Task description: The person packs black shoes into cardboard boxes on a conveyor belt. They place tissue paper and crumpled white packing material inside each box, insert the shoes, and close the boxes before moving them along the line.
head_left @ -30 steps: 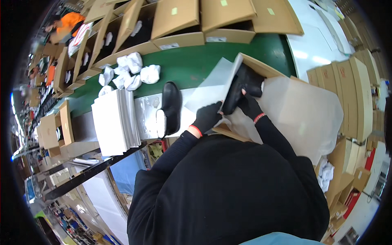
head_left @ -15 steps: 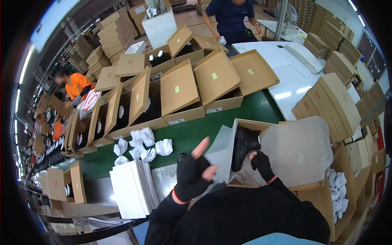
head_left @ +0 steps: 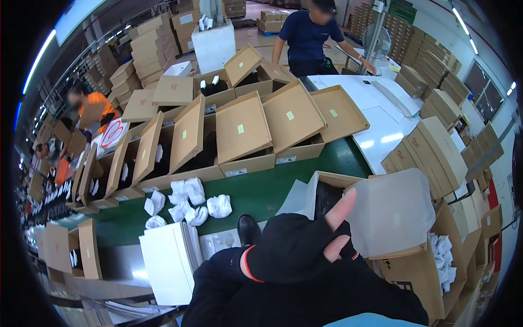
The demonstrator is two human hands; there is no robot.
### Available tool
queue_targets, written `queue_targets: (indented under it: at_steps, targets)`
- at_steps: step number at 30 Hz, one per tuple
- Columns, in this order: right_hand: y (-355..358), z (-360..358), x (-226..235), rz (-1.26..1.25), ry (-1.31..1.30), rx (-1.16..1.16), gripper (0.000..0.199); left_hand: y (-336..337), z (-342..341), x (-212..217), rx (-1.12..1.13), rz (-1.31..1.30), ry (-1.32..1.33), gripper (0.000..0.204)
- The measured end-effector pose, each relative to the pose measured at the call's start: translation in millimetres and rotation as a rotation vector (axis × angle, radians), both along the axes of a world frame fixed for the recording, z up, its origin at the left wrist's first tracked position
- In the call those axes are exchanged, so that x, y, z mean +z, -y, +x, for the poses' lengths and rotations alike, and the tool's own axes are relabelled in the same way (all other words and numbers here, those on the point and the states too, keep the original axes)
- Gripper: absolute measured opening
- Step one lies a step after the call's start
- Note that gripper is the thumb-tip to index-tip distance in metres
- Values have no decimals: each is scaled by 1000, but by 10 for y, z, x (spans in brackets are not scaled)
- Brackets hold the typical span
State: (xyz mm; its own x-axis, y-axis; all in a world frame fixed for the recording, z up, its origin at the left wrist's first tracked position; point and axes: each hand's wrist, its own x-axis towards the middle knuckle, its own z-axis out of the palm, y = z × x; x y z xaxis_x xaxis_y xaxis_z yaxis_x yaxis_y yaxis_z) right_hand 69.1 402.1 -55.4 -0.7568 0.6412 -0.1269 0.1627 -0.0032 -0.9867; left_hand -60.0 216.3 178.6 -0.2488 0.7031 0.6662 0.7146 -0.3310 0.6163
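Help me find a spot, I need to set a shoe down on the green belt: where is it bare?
Bare green belt lies between the row of open boxes and the shoebox, right of the crumpled paper wads. It is crowded near the white sheet stack and black shoe.

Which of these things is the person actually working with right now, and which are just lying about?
In use:
left hand
open shoe box
tissue sheet
black shoe

Lying about:
crumpled paper wads
white sheet stack
open boxes on the belt
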Motion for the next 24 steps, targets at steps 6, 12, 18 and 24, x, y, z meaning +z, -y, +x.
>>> queue_targets:
  at_steps: [6, 12, 18, 24]
  targets:
    - [166, -194, -32, 89, -65, 33, 10, -93, -208, -149, -23, 98, -133, 61]
    - [255, -301, 118, 134, -27, 190, 9, -265, -720, -1423, 297, -511, -225, 70]
    - [132, -146, 49, 58, -16, 170, 10, 685, -1061, -2347, 433, -982, -28, 78]
    - [185, -224, 81, 61, -47, 226, 11, 909, -951, -2150, 529, -880, -68, 82]
